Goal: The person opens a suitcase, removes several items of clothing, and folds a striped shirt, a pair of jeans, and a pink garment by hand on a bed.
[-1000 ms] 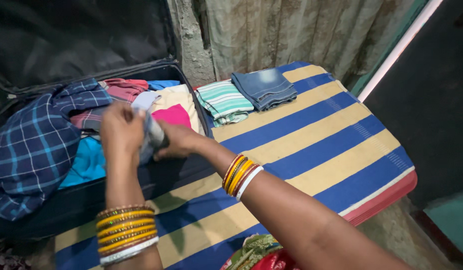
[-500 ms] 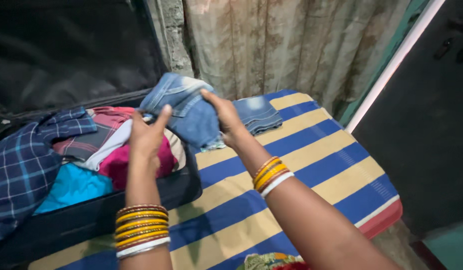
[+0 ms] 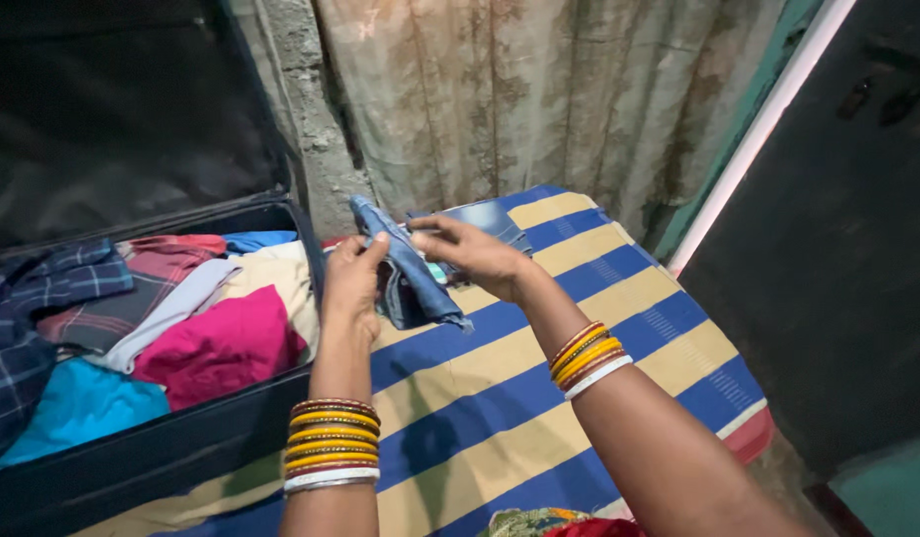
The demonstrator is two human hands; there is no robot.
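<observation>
My left hand (image 3: 353, 281) and my right hand (image 3: 472, 253) both grip a folded blue denim garment (image 3: 412, 270), held up above the striped mat just right of the open suitcase. The garment hangs down between the hands. Bangles ring both wrists. Behind my right hand lies another folded blue denim piece (image 3: 492, 221) on the mat, partly hidden.
An open black suitcase (image 3: 181, 452) at the left holds a pink cloth (image 3: 221, 343), a turquoise cloth (image 3: 77, 408), a blue plaid shirt (image 3: 22, 318) and other clothes. The blue-and-yellow striped mat (image 3: 539, 398) covers the bed. A curtain (image 3: 539, 89) hangs behind.
Both hands lifted the denim garment out of the suitcase and carried it right, over the mat. It is now folded narrower. The view shifted, hiding the green striped cloth.
</observation>
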